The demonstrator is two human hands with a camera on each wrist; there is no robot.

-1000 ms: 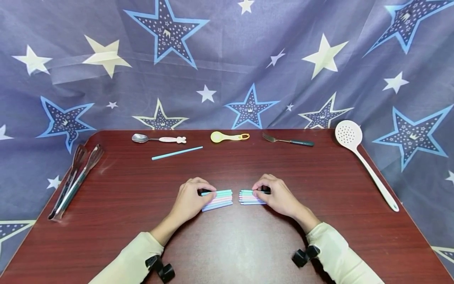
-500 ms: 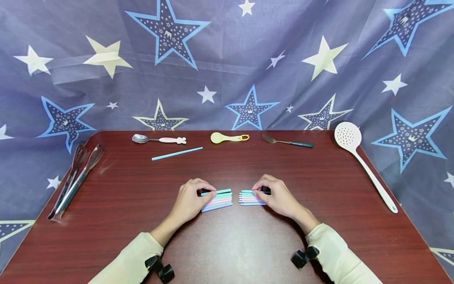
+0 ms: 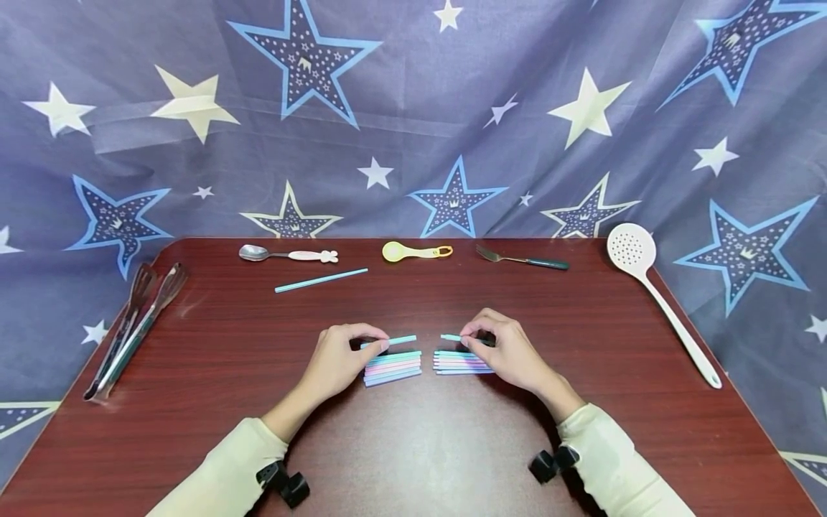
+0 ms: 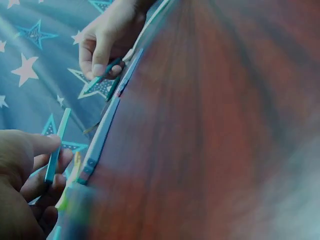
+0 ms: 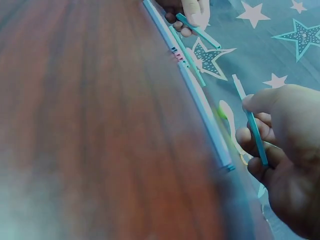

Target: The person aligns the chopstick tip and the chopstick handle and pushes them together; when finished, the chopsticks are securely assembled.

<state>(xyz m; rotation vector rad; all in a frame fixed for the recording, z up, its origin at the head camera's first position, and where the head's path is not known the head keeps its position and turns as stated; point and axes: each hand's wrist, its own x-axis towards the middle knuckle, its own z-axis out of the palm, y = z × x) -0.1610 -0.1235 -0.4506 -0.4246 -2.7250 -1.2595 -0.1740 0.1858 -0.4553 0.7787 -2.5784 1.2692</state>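
Observation:
My left hand (image 3: 336,361) pinches a short teal stick (image 3: 404,339) between thumb and fingers, lifted off the table; the left wrist view shows it held at a slant. Opposite it, my right hand (image 3: 513,352) pinches a second short teal stick (image 5: 256,132), whose far end narrows to a pale tip. The two sticks point toward each other with a gap between. Just nearer the person lie two side-by-side rows of short pastel sticks, a left row (image 3: 393,368) and a right row (image 3: 460,363), in green, pink and blue. The hands partly cover their outer ends.
Behind lie a long light-blue stick (image 3: 321,280), a spoon (image 3: 287,255), a yellow measuring spoon (image 3: 416,251) and a fork (image 3: 523,259). A white skimmer (image 3: 665,298) lies along the right edge, metal tongs (image 3: 136,334) along the left. A starred curtain (image 3: 400,129) hangs behind the table.
Both hands have moved slightly away from the person, each taking a teal stick off the far side of its row. The other sticks have stayed in place.

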